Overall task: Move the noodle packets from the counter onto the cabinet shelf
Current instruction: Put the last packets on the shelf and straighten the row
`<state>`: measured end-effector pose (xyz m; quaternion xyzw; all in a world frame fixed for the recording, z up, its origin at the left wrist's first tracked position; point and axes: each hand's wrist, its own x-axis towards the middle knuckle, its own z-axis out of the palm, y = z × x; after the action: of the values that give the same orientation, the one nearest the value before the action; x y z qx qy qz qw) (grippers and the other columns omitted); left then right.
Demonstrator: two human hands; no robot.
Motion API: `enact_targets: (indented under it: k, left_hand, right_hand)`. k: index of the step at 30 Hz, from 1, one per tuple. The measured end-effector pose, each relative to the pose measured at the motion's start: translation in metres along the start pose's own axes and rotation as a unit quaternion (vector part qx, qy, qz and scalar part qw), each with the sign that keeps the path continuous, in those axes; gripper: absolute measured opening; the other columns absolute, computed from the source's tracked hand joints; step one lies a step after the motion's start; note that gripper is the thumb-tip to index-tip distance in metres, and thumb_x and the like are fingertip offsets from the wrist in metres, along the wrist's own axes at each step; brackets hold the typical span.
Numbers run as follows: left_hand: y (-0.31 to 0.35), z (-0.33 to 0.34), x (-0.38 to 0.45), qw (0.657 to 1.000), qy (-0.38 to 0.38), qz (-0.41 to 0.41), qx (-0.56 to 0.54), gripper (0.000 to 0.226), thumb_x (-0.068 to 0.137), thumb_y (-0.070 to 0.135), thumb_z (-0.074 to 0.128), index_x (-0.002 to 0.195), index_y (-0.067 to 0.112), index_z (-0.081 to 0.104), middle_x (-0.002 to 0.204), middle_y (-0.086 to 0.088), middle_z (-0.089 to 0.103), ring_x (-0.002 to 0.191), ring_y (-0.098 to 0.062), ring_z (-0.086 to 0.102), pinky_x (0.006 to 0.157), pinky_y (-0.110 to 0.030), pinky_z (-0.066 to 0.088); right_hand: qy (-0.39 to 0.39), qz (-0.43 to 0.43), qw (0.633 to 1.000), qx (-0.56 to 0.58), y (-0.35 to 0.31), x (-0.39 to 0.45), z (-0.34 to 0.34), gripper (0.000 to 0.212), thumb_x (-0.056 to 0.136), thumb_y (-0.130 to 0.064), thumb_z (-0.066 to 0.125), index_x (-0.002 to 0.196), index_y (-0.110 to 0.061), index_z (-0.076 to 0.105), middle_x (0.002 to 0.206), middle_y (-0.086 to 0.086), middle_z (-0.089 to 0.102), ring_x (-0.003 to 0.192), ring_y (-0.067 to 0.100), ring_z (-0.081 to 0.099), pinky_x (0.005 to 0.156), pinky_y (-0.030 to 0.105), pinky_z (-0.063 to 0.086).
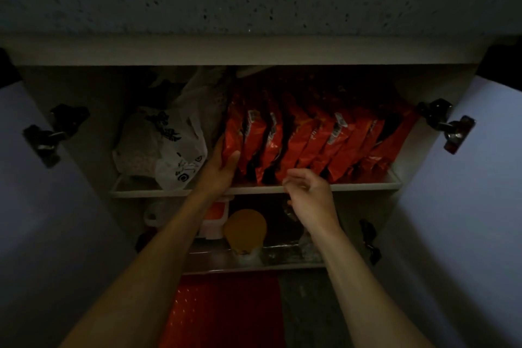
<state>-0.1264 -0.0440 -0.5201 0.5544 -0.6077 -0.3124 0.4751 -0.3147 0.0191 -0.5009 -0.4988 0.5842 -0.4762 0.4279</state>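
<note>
Dim light throughout. A speckled grey counter edge (260,5) runs across the top. Below it, two pale cabinet doors (477,206) stand swung open on dark hinges (440,118). A red mat (226,311) covers the floor (305,305).

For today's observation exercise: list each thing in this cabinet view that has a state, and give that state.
Doors: both open.
Packets: upright in a row on the upper shelf, leaning.
Left hand: fingers straight, against the leftmost packet.
Right hand: fingers loosely curled, holding nothing.
White bag: crumpled, on the shelf left of the packets.
</note>
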Motion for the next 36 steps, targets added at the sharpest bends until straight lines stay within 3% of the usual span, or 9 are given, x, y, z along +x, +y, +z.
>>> enact_targets:
  k: [3, 6, 12, 16, 20, 24, 28, 33, 36]
  left_hand:
    - [0.000, 0.004, 0.003, 1.000, 0.013, -0.013, -0.002, 0.061, 0.100, 0.043, 0.042, 0.154, 0.029, 0.019, 0.153, -0.001, 0.038, 0.139, -0.019, 0.038, 0.110, -0.030, 0.032]
    - [0.002, 0.008, 0.008, 1.000, 0.010, -0.022, -0.010, 0.066, 0.096, 0.052, 0.045, 0.153, 0.032, 0.020, 0.151, 0.001, 0.041, 0.137, -0.018, 0.041, 0.105, -0.027, 0.033]
    - [0.018, 0.030, 0.015, 0.991, 0.111, 0.043, 0.066, 0.104, 0.077, 0.074, 0.051, 0.154, 0.029, -0.002, 0.162, -0.009, 0.010, 0.148, -0.026, 0.017, 0.119, -0.043, 0.021]
    - [0.019, 0.047, 0.013, 0.988, 0.141, 0.013, 0.055, 0.101, 0.079, 0.073, 0.046, 0.155, 0.024, 0.000, 0.160, -0.014, 0.015, 0.146, -0.030, 0.020, 0.118, -0.049, 0.024]
    - [0.020, 0.048, -0.002, 0.980, 0.184, -0.031, 0.074, 0.080, 0.096, 0.047, 0.050, 0.155, 0.020, 0.005, 0.158, -0.019, 0.019, 0.144, -0.036, 0.022, 0.116, -0.045, 0.023]
    - [0.017, 0.036, -0.011, 0.955, 0.247, 0.042, 0.159, 0.063, 0.101, 0.038, 0.044, 0.154, 0.017, 0.016, 0.153, -0.021, 0.028, 0.138, -0.037, 0.035, 0.111, -0.048, 0.036]
    - [0.023, 0.048, -0.004, 0.969, 0.223, 0.044, 0.101, 0.052, 0.104, 0.030, 0.035, 0.152, 0.015, 0.024, 0.146, -0.016, 0.043, 0.128, -0.031, 0.046, 0.102, -0.031, 0.037]
    - [0.005, 0.042, 0.023, 0.982, 0.182, 0.039, 0.041, 0.060, 0.098, 0.042, 0.027, 0.149, 0.011, 0.031, 0.144, -0.015, 0.047, 0.131, -0.027, 0.047, 0.109, -0.047, 0.039]
    - [0.004, 0.042, 0.027, 0.986, 0.157, 0.032, 0.040, 0.066, 0.097, 0.047, 0.028, 0.153, 0.012, 0.023, 0.152, -0.014, 0.038, 0.139, -0.026, 0.037, 0.115, -0.046, 0.031]
  right_hand:
    - [0.040, -0.039, 0.998, -0.042, 0.000, 0.006, 0.002, 0.052, 0.092, -0.029, 0.064, 0.141, -0.027, 0.045, 0.133, -0.009, 0.048, 0.111, 0.003, 0.052, 0.095, 0.021, 0.041]
    - [0.083, -0.065, 0.992, -0.069, -0.001, 0.022, 0.004, 0.099, 0.082, -0.039, 0.075, 0.156, -0.029, 0.009, 0.161, -0.003, 0.011, 0.146, 0.022, 0.021, 0.109, 0.033, 0.026]
    - [0.132, -0.021, 0.980, -0.146, 0.007, 0.058, 0.001, 0.148, 0.057, -0.069, 0.079, 0.149, -0.028, -0.029, 0.159, 0.005, -0.030, 0.147, 0.033, -0.019, 0.118, 0.059, 0.008]
    - [0.155, -0.007, 0.969, -0.193, 0.011, 0.066, 0.015, 0.153, 0.051, -0.081, 0.071, 0.147, -0.022, -0.033, 0.156, 0.014, -0.034, 0.146, 0.040, -0.019, 0.116, 0.059, 0.000]
    - [0.174, -0.004, 0.968, -0.178, 0.008, 0.076, 0.025, 0.157, 0.045, -0.090, 0.064, 0.145, -0.021, -0.036, 0.152, 0.017, -0.039, 0.144, 0.040, -0.025, 0.115, 0.059, -0.006]
    - [0.168, 0.000, 0.972, -0.166, 0.005, 0.081, 0.029, 0.153, 0.051, -0.087, 0.065, 0.145, -0.020, -0.036, 0.151, 0.017, -0.041, 0.144, 0.040, -0.026, 0.114, 0.057, -0.010]
    - [0.168, -0.015, 0.972, -0.164, 0.012, 0.074, 0.021, 0.143, 0.063, -0.076, 0.070, 0.148, -0.021, -0.031, 0.155, 0.015, -0.036, 0.146, 0.041, -0.019, 0.117, 0.057, -0.002]
    - [0.150, -0.054, 0.976, -0.147, 0.027, 0.060, 0.003, 0.124, 0.077, -0.061, 0.069, 0.151, -0.029, -0.025, 0.158, 0.008, -0.032, 0.150, 0.034, -0.003, 0.117, 0.052, 0.025]
    - [0.139, -0.056, 0.976, -0.159, 0.021, 0.064, -0.006, 0.123, 0.079, -0.059, 0.068, 0.151, -0.024, -0.025, 0.159, 0.009, -0.027, 0.150, 0.032, -0.004, 0.116, 0.047, 0.021]
